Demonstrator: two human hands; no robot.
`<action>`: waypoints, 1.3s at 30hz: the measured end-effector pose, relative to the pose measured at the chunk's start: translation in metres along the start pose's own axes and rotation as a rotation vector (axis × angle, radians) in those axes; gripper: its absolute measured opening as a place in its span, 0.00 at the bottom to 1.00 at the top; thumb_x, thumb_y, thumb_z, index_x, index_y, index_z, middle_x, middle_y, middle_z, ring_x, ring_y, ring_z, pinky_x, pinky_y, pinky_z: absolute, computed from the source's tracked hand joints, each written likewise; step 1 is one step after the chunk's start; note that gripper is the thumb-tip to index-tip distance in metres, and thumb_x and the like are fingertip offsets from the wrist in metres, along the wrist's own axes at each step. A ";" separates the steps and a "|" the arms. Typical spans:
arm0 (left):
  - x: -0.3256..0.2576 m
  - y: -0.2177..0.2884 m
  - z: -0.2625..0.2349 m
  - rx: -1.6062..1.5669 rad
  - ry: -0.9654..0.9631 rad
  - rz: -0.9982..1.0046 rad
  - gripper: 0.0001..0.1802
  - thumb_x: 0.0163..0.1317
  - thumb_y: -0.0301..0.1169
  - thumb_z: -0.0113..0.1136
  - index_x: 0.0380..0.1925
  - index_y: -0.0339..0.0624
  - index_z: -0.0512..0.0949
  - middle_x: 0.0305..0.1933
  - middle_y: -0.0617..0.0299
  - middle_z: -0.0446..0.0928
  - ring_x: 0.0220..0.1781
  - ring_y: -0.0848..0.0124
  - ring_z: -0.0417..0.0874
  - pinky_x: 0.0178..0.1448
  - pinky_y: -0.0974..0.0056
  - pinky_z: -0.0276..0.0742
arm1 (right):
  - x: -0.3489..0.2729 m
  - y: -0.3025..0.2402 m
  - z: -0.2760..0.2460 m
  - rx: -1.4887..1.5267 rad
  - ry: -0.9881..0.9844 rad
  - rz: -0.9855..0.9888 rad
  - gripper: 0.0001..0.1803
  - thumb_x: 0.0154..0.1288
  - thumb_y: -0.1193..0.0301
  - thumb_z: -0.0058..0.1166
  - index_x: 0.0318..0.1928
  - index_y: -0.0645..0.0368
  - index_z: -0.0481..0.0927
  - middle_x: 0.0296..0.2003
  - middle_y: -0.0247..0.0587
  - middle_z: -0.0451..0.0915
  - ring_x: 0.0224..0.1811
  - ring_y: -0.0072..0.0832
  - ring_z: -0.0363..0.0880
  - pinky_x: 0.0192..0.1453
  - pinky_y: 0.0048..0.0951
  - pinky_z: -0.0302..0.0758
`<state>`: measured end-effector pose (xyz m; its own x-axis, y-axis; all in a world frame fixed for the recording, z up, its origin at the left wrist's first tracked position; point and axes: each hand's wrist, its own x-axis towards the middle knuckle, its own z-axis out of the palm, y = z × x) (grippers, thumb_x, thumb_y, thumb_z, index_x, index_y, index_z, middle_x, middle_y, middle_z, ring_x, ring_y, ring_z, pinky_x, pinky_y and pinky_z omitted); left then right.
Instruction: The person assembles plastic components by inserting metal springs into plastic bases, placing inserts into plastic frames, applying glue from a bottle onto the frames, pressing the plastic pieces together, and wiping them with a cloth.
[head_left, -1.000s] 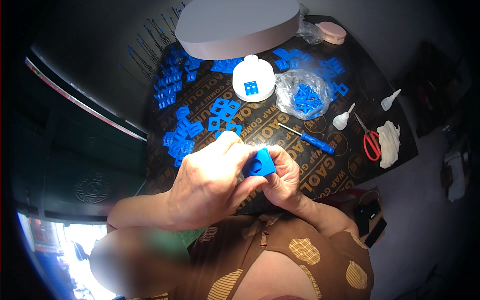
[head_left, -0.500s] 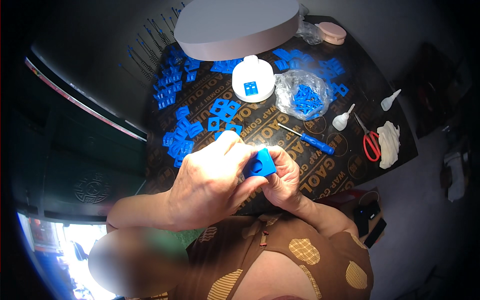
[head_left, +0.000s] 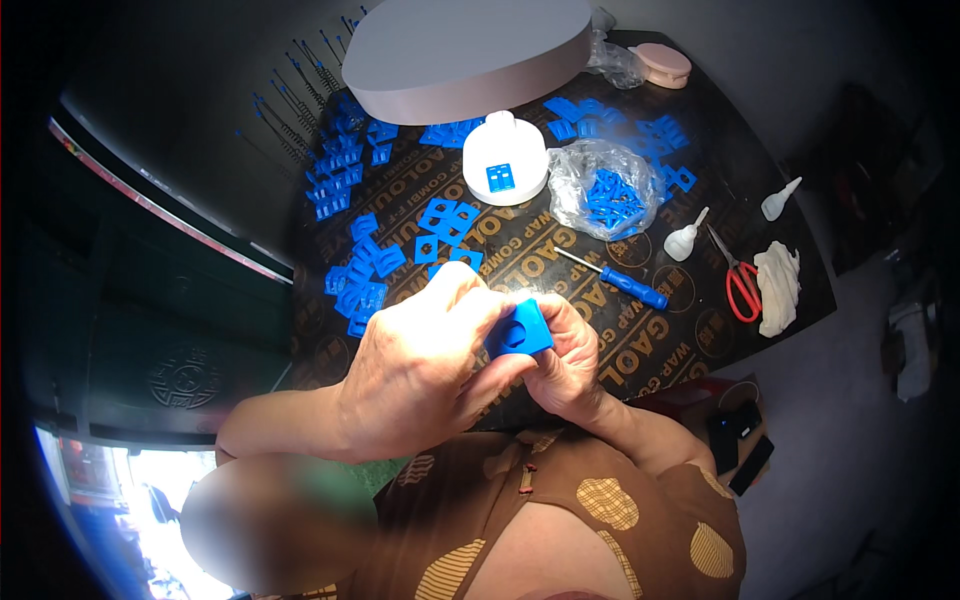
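A small blue plastic cube with a round hole (head_left: 521, 330) is held between both hands above the near edge of the dark table (head_left: 640, 350). My left hand (head_left: 420, 370) wraps its fingers over the cube's top and left side. My right hand (head_left: 570, 365) supports it from the right and below. Several flat blue square plastic pieces (head_left: 375, 270) lie spread on the table just beyond my hands.
A blue-handled screwdriver (head_left: 615, 281) lies right of my hands. Farther back are a white dome-shaped holder (head_left: 505, 158), a clear bag of blue parts (head_left: 605, 195), red scissors (head_left: 740, 280), a white cloth (head_left: 778, 280), two small white dropper bottles (head_left: 685, 238) and a large grey oval lid (head_left: 465, 50).
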<state>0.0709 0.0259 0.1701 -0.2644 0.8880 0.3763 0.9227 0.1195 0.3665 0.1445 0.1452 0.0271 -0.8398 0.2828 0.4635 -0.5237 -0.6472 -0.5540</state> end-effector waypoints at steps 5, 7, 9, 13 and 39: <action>0.000 -0.001 0.001 -0.011 -0.004 -0.006 0.22 0.49 0.30 0.70 0.45 0.38 0.74 0.31 0.55 0.71 0.33 0.59 0.77 0.33 0.60 0.76 | -0.001 0.001 -0.001 0.009 0.005 -0.003 0.23 0.67 0.66 0.56 0.56 0.68 0.65 0.48 0.45 0.76 0.52 0.27 0.76 0.60 0.30 0.72; 0.000 0.000 0.001 -0.013 -0.007 -0.011 0.22 0.50 0.30 0.69 0.45 0.39 0.74 0.31 0.55 0.71 0.33 0.59 0.77 0.33 0.60 0.76 | -0.001 0.002 -0.001 0.012 0.008 0.000 0.24 0.67 0.66 0.56 0.56 0.68 0.65 0.48 0.45 0.76 0.52 0.27 0.76 0.60 0.30 0.72; 0.000 0.001 0.001 -0.015 -0.010 -0.017 0.22 0.50 0.30 0.69 0.45 0.39 0.74 0.30 0.55 0.71 0.33 0.59 0.77 0.33 0.60 0.76 | -0.001 0.002 -0.001 0.019 0.007 0.001 0.24 0.67 0.66 0.56 0.56 0.68 0.65 0.48 0.45 0.75 0.52 0.27 0.76 0.60 0.31 0.72; 0.000 -0.001 0.002 -0.001 -0.018 -0.048 0.23 0.46 0.28 0.72 0.42 0.36 0.75 0.32 0.53 0.73 0.32 0.59 0.78 0.34 0.62 0.77 | -0.001 0.002 -0.002 0.039 0.002 0.003 0.24 0.67 0.66 0.56 0.56 0.68 0.65 0.48 0.45 0.75 0.52 0.27 0.76 0.60 0.31 0.73; 0.000 0.003 0.004 -0.043 0.021 -0.116 0.30 0.39 0.28 0.78 0.44 0.35 0.76 0.32 0.59 0.71 0.22 0.77 0.70 0.25 0.72 0.68 | -0.001 -0.003 -0.002 0.052 -0.012 0.043 0.21 0.68 0.67 0.56 0.54 0.66 0.66 0.46 0.42 0.75 0.50 0.24 0.75 0.58 0.29 0.73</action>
<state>0.0745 0.0277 0.1671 -0.3746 0.8598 0.3469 0.8730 0.2010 0.4444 0.1460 0.1480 0.0269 -0.8597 0.2456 0.4479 -0.4782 -0.6950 -0.5369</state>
